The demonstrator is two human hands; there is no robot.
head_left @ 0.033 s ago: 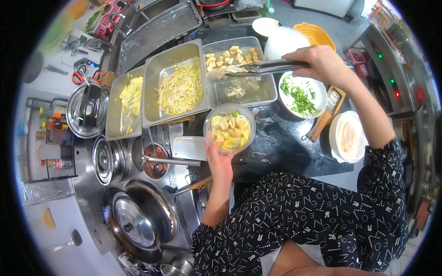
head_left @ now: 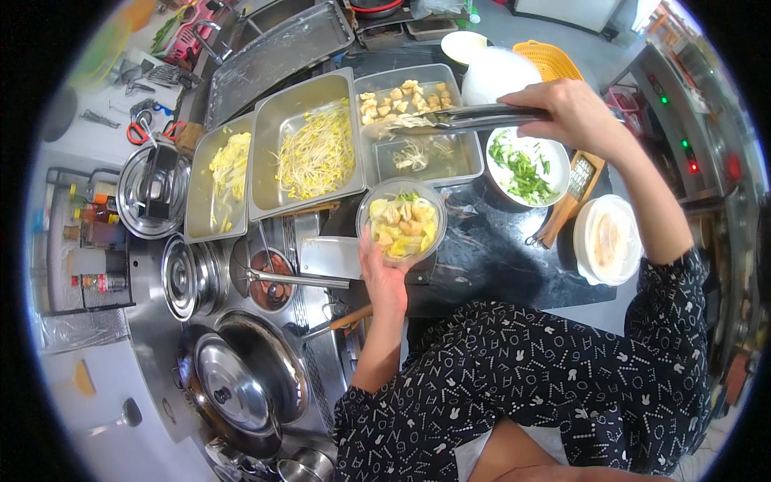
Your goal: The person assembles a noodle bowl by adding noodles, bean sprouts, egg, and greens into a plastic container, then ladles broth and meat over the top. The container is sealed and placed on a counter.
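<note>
My left hand [head_left: 385,281] holds a clear round plastic bowl [head_left: 441,223] from below and its near left side. Inside it lie yellow-green leafy pieces and light brown chunks [head_left: 409,215]. My right hand [head_left: 574,120] is closed around metal tongs [head_left: 482,118], which point left. At their tips is a bunch of pale, thin strands [head_left: 405,124], over a rectangular tray [head_left: 475,153]. Golden-brown cubes [head_left: 401,100] occupy the tray's far part; a small clump of pale strands [head_left: 411,157] sits in its near part.
Left of the tray stand a metal pan [head_left: 255,189] of bean sprouts and another pan [head_left: 193,217] of yellow leaves. Chopped greens fill a white bowl [head_left: 491,173] at right, beside a wooden-handled grater [head_left: 574,193] and a lidded white tub [head_left: 590,265]. A cleaver [head_left: 325,255] lies left of my wrist.
My right hand has shifted very slightly right with the tongs. The bowl in my left hand stays almost in place.
</note>
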